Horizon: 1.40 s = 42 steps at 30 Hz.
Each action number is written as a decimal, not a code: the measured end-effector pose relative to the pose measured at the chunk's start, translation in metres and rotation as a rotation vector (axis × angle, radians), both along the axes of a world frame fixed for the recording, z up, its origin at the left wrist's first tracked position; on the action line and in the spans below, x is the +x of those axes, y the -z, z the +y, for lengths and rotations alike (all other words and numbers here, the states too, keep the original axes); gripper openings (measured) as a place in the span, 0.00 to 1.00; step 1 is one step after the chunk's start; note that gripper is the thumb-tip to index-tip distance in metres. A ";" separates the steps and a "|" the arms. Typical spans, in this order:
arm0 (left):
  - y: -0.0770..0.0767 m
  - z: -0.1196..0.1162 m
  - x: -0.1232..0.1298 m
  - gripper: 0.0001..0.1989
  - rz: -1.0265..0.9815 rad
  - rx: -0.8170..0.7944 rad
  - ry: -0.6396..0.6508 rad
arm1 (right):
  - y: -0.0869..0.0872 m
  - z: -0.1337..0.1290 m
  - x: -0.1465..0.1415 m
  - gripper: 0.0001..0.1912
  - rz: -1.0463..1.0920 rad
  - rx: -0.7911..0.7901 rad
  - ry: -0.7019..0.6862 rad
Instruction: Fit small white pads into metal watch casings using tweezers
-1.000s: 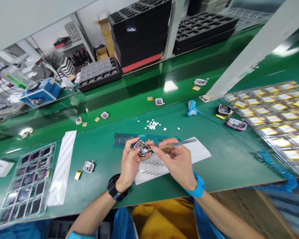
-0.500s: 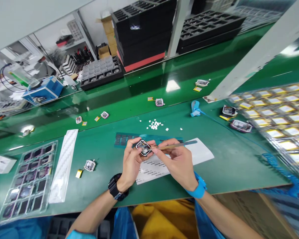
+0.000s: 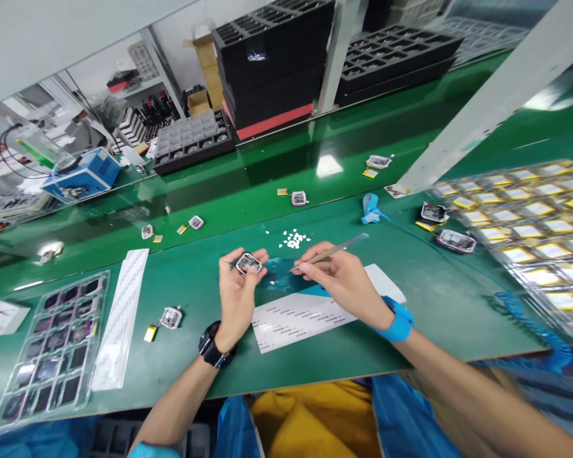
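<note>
My left hand (image 3: 236,296) holds a small square watch-like case (image 3: 248,262) with its inner parts showing. In my right hand (image 3: 346,280) is a thin pair of tweezers (image 3: 332,251), its tip pointing left over a teal film sheet (image 3: 281,275). A gap separates the tweezers from the case. Just beyond the film lies a scatter of small white pieces (image 3: 295,240). A white printed sheet (image 3: 291,323) lies under and between my wrists.
At left are a clear tray of dark screens (image 3: 60,337), a printed strip (image 3: 121,318) and an opened case (image 3: 170,317) with its battery. Right: a blue coiled cord (image 3: 530,318), two cases and a tray of batteries (image 3: 518,254). A white post (image 3: 477,108) slants across.
My hands have moved apart. My left hand shifted left and up with the case, and the tweezers in my right hand came away from it, uncovering more of the film and printed sheet.
</note>
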State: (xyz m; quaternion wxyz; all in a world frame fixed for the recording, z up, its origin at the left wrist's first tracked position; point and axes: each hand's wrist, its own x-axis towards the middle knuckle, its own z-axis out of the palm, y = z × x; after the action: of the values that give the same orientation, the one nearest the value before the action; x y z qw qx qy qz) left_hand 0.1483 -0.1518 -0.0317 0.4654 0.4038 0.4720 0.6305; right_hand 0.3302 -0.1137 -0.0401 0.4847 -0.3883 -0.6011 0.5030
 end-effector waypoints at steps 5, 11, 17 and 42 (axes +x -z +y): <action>0.013 0.018 -0.019 0.21 0.307 0.103 -0.102 | 0.010 0.033 -0.010 0.14 -0.188 0.065 -0.183; 0.038 0.025 -0.016 0.26 0.390 0.026 -0.038 | 0.029 0.035 -0.026 0.05 -0.236 0.103 -0.171; 0.041 0.026 -0.014 0.28 0.378 0.001 -0.007 | 0.028 0.030 -0.025 0.06 -0.316 0.148 -0.163; 0.039 0.027 -0.016 0.28 0.318 -0.022 0.023 | 0.026 0.045 -0.017 0.16 -0.152 -0.020 -0.296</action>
State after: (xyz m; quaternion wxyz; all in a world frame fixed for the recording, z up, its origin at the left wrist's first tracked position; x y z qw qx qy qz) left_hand 0.1321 -0.1246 -0.0710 0.3963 0.4987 0.5419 0.5483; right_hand 0.3132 -0.0690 -0.0660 0.3545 -0.3370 -0.6818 0.5440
